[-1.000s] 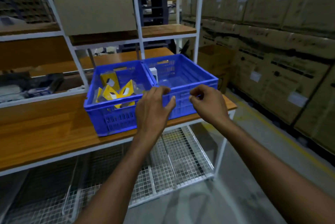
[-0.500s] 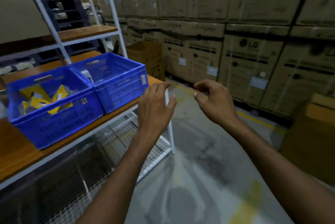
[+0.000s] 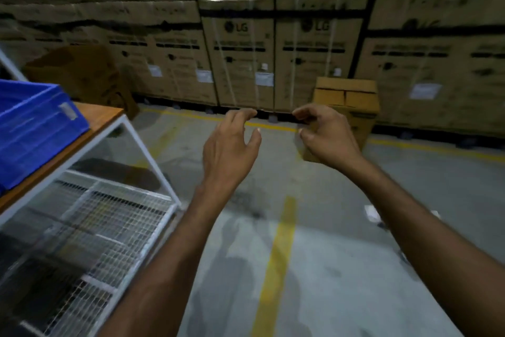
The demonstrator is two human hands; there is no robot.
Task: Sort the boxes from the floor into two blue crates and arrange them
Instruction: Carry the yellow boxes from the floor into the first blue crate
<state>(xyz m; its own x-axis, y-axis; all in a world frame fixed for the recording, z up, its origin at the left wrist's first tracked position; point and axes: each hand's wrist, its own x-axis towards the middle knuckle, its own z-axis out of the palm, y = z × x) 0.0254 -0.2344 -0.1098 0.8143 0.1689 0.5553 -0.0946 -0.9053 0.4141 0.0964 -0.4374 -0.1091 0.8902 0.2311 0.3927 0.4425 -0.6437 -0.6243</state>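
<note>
Fingers [image 3: 241,115] of left hand [image 3: 232,145] hanging loosely curled, gripping nothing, right hand [image 3: 328,137] doing likewise, both hovering above floor [image 3: 328,241], blue crate [image 3: 35,123] sitting on surface [image 3: 101,115] far left, brown carton [image 3: 347,96] standing behind right hand

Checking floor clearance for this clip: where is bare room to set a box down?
Bare floor spreads either side of the yellow line, between the table leg and the cardboard box. Crowded: stacked cartons line the back; the blue crate fills most of the visible tabletop.
</note>
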